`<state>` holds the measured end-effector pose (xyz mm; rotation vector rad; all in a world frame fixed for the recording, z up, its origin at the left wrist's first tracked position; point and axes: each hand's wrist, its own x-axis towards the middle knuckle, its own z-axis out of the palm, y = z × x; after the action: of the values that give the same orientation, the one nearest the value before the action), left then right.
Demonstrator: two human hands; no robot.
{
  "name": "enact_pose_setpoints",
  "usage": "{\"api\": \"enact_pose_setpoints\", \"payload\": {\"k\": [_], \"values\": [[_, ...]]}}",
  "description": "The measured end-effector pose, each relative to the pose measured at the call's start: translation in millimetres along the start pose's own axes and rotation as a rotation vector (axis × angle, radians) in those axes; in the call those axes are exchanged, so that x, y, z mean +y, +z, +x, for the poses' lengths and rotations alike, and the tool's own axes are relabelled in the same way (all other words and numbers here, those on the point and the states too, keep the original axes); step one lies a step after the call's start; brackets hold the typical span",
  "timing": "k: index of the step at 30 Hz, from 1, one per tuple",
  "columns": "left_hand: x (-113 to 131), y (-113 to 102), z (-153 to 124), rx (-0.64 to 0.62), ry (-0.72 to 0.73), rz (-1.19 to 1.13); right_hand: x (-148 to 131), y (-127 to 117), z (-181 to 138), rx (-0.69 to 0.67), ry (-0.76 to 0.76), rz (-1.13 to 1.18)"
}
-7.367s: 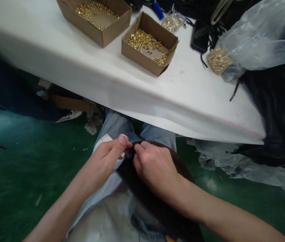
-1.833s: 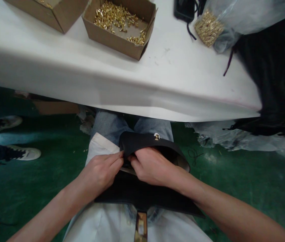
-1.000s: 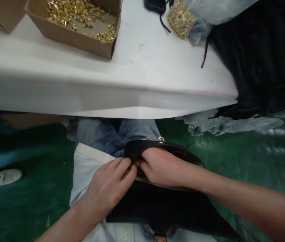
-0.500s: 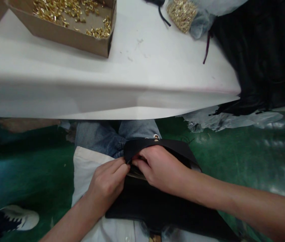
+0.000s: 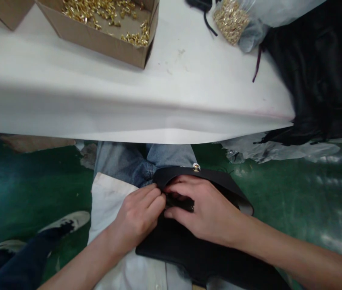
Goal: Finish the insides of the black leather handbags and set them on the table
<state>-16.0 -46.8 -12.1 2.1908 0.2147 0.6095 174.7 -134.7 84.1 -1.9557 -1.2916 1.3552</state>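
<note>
A black leather bag piece (image 5: 189, 247) lies on my lap below the white table's edge. A small gold stud (image 5: 195, 166) sits on its curled upper flap. My left hand (image 5: 137, 215) has its fingers closed and pressed against the flap's left edge. My right hand (image 5: 207, 209) grips the flap from the right, thumb and fingers pinching a small dark part between them. The two hands touch at their fingertips.
On the white table (image 5: 171, 96) stands a cardboard box (image 5: 104, 28) of gold studs, with a clear bag of studs (image 5: 230, 20) and a black pile (image 5: 322, 76) at right. Another person's leg and shoe (image 5: 56, 229) are on the green floor at left.
My right hand's fingers have spread along the flap, showing a small dark part under them. The view shifted a little, and the other person's shoe moved closer at lower left.
</note>
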Motion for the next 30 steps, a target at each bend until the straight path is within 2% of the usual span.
{"api": "enact_pose_setpoints", "payload": {"k": [4,8,12,21,30], "values": [[-1,-1,2,-0.02,0.025,0.011,2,-8,5,-0.059,0.098,0.181],[-2,-1,3,-0.034,0.075,0.024,13,-8,13,-0.063,0.227,0.388],[-4,-2,4,-0.068,0.113,0.017,19,-7,18,-0.103,0.245,0.491],[-8,1,3,-0.083,0.164,0.023,28,-11,22,-0.157,0.202,0.485],[-6,-5,12,-0.132,0.263,0.061,20,-15,29,-0.171,0.148,0.066]]}}
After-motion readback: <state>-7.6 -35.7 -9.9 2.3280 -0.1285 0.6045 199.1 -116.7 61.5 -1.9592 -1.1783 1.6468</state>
